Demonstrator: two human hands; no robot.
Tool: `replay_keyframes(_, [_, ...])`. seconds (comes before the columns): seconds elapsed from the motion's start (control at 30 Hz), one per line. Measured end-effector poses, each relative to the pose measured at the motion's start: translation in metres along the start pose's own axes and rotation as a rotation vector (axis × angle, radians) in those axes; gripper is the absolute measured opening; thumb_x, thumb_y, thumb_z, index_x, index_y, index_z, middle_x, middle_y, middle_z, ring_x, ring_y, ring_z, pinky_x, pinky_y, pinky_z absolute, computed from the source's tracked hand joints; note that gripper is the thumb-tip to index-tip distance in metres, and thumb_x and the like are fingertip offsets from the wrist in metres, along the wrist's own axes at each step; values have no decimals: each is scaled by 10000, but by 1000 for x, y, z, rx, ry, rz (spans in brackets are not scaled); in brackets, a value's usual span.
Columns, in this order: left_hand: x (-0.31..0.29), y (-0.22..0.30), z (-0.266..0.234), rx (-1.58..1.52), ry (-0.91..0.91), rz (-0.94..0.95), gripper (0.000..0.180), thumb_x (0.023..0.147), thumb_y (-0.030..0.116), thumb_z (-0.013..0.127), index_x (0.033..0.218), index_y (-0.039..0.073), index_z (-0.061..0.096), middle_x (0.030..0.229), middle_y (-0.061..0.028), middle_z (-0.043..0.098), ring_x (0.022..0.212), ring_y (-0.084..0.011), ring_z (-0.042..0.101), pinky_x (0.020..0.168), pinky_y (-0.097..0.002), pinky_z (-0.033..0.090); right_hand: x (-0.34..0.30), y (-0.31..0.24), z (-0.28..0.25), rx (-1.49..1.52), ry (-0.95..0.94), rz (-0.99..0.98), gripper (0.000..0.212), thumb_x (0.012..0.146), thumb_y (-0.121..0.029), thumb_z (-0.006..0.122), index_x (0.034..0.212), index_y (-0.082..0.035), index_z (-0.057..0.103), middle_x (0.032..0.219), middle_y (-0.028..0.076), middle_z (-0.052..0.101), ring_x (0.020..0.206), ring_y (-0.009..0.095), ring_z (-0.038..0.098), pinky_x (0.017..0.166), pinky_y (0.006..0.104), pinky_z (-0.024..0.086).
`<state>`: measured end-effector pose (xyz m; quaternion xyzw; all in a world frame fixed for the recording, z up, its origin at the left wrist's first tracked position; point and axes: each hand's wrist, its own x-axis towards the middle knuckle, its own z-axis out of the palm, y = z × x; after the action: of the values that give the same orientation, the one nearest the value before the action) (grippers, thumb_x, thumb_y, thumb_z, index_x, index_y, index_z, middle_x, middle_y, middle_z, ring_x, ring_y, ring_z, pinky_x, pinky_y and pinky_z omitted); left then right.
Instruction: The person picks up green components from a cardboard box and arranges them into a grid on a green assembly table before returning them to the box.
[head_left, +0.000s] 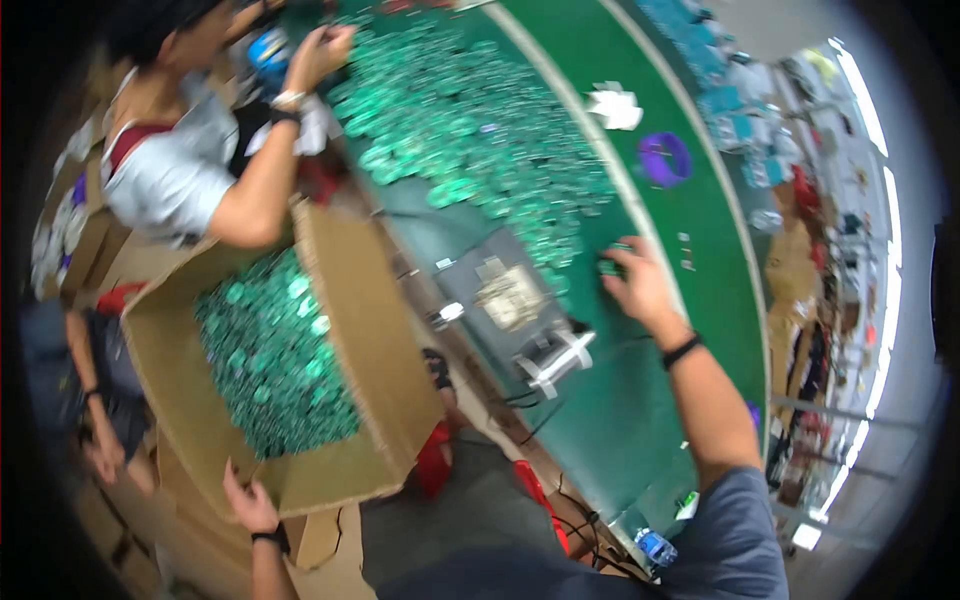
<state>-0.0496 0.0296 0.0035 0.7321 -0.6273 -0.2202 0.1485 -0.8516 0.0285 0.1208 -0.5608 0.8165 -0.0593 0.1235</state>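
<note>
My right hand (pixel 642 287) reaches over the green table, its fingers closed around a small dark green piece (pixel 612 262) that is partly hidden. Beside it spreads a large heap of shiny green, roundish pieces (pixel 480 120); their exact kind is too blurred to tell. At lower left my left hand (pixel 252 504) has its fingers stretched out against the near corner of an open cardboard box (pixel 365 350). Many similar green pieces (pixel 275 370) fill the bottom of that box.
A small grey device (pixel 555 362) with a pale pile (pixel 510 298) behind it stands on the table. Farther right are a purple ring (pixel 664 160) and white scraps (pixel 615 106). Another person (pixel 200 150) works at far left. A bottle (pixel 655 547) lies near the front edge.
</note>
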Motion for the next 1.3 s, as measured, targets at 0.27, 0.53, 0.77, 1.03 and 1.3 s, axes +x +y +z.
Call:
replay_keyframes(0.27, [11, 66, -17, 13, -77, -164, 679, 840, 37, 642, 1501, 84, 496, 1322, -141, 610, 988, -283, 666, 894, -408, 557, -149, -152, -157, 81, -215, 75, 411, 732, -26, 754, 1141, -35, 717, 1309, 188, 577, 1107, 350, 656, 853, 377, 584])
replay_keyframes(0.53, [9, 68, -26, 40, -146, -152, 721, 841, 171, 699, 1520, 128, 462, 1404, -141, 572, 1245, -384, 599, 980, -491, 529, -159, -380, -161, 486, -577, -307, 402, 775, -92, 845, 1169, -91, 767, 1356, 172, 564, 1182, 319, 632, 976, 419, 560])
replay_keyframes(0.77, [9, 63, -26, 19, -182, -157, 741, 829, 232, 705, 1525, 165, 459, 1419, -113, 570, 1247, -365, 599, 953, -520, 527, -51, -492, 62, 571, -355, -477, 405, 798, -94, 817, 1189, -66, 712, 1213, 187, 629, 1163, 349, 646, 978, 414, 541])
replay_keyframes(1.03, [10, 54, -21, 80, -180, -158, 743, 811, 262, 715, 1512, 193, 479, 1437, -110, 571, 1228, -371, 610, 934, -524, 530, 73, -467, 280, 106, -228, -43, 453, 785, -213, 818, 1217, -110, 730, 1288, 245, 608, 1224, 406, 590, 1089, 454, 496])
replay_keyframes(1.3, [13, 54, -13, 74, -172, -114, 738, 797, 265, 710, 1499, 182, 502, 1388, -108, 597, 1187, -370, 622, 912, -526, 541, 97, -454, 318, 64, -285, 43, 542, 790, -132, 796, 1315, -93, 665, 1431, 276, 455, 1228, 494, 569, 1062, 497, 523])
